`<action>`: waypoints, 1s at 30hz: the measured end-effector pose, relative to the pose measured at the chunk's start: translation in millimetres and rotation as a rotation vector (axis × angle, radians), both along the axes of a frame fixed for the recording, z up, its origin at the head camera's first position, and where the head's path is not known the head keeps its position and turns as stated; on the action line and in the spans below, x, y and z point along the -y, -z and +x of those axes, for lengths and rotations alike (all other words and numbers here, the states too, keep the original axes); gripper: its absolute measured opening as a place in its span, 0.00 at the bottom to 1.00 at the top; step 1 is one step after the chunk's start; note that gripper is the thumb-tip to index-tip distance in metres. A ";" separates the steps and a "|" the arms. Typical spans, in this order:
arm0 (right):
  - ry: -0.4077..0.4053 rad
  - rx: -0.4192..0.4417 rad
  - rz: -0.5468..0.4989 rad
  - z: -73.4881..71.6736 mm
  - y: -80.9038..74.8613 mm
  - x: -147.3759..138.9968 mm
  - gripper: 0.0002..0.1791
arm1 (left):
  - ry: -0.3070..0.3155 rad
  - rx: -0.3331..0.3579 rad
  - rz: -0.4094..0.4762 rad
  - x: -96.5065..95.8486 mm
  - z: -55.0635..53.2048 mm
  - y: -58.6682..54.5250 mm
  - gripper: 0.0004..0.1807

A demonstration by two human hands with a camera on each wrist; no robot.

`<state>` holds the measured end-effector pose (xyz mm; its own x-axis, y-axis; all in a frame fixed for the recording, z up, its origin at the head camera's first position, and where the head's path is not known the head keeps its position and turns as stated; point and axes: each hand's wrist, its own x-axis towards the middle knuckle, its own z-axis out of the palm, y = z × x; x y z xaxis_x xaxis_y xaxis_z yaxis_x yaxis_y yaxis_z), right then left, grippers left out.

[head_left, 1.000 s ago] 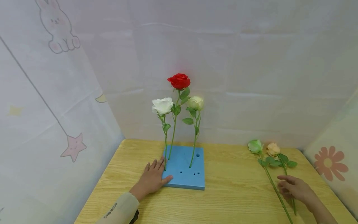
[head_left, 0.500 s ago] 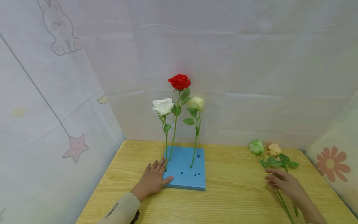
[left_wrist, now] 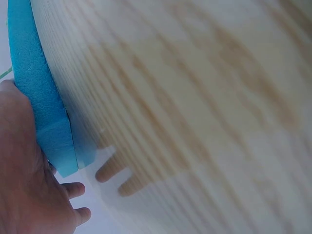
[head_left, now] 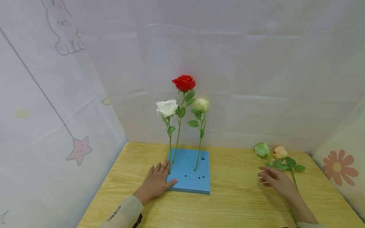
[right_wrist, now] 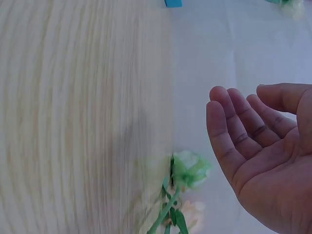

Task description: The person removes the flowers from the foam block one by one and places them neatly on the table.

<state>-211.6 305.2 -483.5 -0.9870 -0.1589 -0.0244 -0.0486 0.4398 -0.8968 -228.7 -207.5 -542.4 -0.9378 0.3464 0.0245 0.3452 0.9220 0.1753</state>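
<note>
My left hand (head_left: 155, 183) rests on the left edge of a blue foam block (head_left: 189, 185), fingers spread and thumb on its top. Three artificial roses stand upright in holes of the block: a white rose (head_left: 167, 108), a red rose (head_left: 184, 83) and a pale cream rose (head_left: 201, 105). My right hand (head_left: 276, 182) hovers over the green rose's stem with loosely bent fingers and nothing in them; the right wrist view shows its palm bare. Beyond it a green rose (head_left: 262, 149) and a peach rose (head_left: 280, 152) lie on the table, part of their stems hidden by the hand and forearm.
The wooden table (head_left: 228, 202) carries everything. Several bare holes (head_left: 203, 158) show in the block. A pale cloth backdrop (head_left: 256, 63) with printed cartoon figures rises behind the table and along both sides.
My right hand has moved left, from over the peach rose's stem to across the green rose's stem. The left hand, the block and the roses have stayed in place.
</note>
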 end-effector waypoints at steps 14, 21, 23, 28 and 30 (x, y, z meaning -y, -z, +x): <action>-0.020 0.002 -0.082 -7.9 -3.2 33.7 0.29 | -0.012 0.010 -0.020 -1.4 0.7 -2.4 0.52; -0.028 -0.009 -0.085 -13.5 -2.2 49.1 0.28 | 0.002 0.003 -0.005 -1.4 1.6 -2.7 0.51; -0.038 -0.021 -0.088 -14.6 -2.7 54.2 0.27 | 0.002 0.004 -0.012 -1.5 1.3 -2.2 0.51; -0.053 -0.060 -0.100 -18.5 -2.4 66.9 0.27 | 0.006 -0.009 -0.007 -1.2 -0.2 -1.0 0.52; -0.057 -0.067 -0.108 -20.8 -1.7 72.0 0.27 | 0.005 -0.014 -0.007 -0.2 -1.0 0.9 0.52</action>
